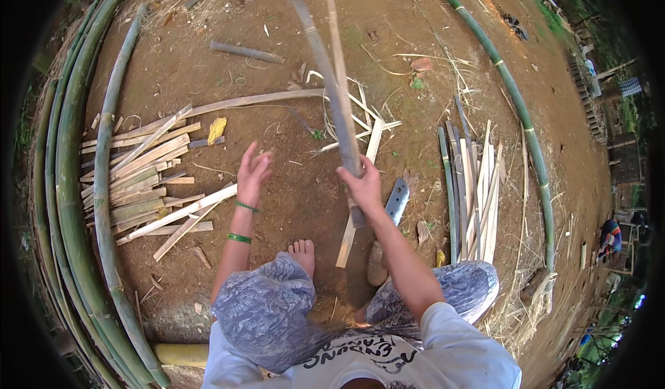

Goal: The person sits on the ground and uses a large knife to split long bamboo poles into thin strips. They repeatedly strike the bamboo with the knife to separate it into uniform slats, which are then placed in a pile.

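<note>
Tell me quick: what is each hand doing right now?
Left hand: open, fingers spread, holding nothing.
Right hand: closed around a long bamboo strip.

Bamboo strip (332, 77) in my right hand (361, 184) motion-blurred, far end cut off at top edge. Left hand (252, 171) fingers smeared, can't read pose. Knife (397, 200) handle hidden behind my right forearm. Right foot mostly hidden under knee.

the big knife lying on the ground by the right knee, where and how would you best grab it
Probably by the wooden handle, the end nearest the person, reaching down from above with the free left hand. The knife lies flat, blade pointing away, and the right hand grips a long bamboo strip.
</note>
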`<state>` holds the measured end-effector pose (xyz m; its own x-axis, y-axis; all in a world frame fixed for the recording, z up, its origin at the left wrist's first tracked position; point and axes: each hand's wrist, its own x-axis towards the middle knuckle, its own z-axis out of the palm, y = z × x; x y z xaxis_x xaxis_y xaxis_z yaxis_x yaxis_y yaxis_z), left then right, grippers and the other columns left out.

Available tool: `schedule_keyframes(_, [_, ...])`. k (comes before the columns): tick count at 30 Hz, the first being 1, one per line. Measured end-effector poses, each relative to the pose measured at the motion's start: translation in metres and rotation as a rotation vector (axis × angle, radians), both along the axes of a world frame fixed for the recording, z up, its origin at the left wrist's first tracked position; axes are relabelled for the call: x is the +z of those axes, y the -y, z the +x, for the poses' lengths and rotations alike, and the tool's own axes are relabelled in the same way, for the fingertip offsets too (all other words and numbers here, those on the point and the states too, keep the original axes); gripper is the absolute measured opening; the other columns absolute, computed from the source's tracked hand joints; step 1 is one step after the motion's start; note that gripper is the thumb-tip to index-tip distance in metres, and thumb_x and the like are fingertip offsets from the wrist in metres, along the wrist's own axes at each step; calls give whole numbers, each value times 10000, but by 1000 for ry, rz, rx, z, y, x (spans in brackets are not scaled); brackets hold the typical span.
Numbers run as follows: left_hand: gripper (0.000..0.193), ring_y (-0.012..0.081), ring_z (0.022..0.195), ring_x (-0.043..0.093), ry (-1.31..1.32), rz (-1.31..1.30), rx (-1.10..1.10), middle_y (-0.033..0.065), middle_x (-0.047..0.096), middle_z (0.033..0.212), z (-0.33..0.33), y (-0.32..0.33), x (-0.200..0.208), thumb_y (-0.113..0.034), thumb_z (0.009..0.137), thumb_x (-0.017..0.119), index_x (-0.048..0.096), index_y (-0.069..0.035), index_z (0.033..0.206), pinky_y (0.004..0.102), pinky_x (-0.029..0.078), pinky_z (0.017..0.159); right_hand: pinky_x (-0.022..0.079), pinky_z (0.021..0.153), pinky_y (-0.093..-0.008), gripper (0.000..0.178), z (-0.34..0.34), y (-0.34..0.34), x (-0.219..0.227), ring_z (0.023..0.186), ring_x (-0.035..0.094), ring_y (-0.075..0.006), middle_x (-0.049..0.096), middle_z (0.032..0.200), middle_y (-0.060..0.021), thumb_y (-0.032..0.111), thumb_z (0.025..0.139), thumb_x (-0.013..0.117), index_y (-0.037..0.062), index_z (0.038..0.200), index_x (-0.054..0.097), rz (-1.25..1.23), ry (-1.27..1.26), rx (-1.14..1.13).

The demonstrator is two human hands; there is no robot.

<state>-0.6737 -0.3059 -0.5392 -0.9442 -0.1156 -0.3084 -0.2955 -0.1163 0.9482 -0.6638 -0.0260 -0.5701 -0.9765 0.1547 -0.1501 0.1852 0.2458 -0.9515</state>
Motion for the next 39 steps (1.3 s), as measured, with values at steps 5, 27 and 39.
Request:
schedule_keyframes(5, [1020, 403, 1459, 258, 37, -1059, -208, 254, 261, 1580, 76, 41, -103, -489, 835, 735, 169, -111, 1594, 577, 234, 1162, 561, 764, -364, 623, -50, -50, 24, 830, 698, -246, 714, 991, -180, 281, 788, 826, -64, 1247, 585, 144, 205, -96])
schedule_keyframes(27, [1440, 408, 1496, -221, 740, -1308, -867, 277, -266, 1591, 62, 19, -101, -819, 666, 669, -141, -48, 1573, 681, -52, 1141, 563, 758, -461, 542, 28, -41, -80, 870, 706, -382, 714, 924, -227, 478, 831, 701, -23, 1013, 604, 658, 594, 101])
schedule_keyframes(39, [1344, 423, 1483, -248, 595, -1416, -823, 291, -261, 1587, 54, 24, -77, -701, 732, 700, -122, -61, 1580, 696, -84, 1125, 551, 716, -330, 374, 25, -58, -59, 742, 679, -220, 637, 962, -144, 63, 847, 405, -32, 1156, 595, -454, 439, -408])
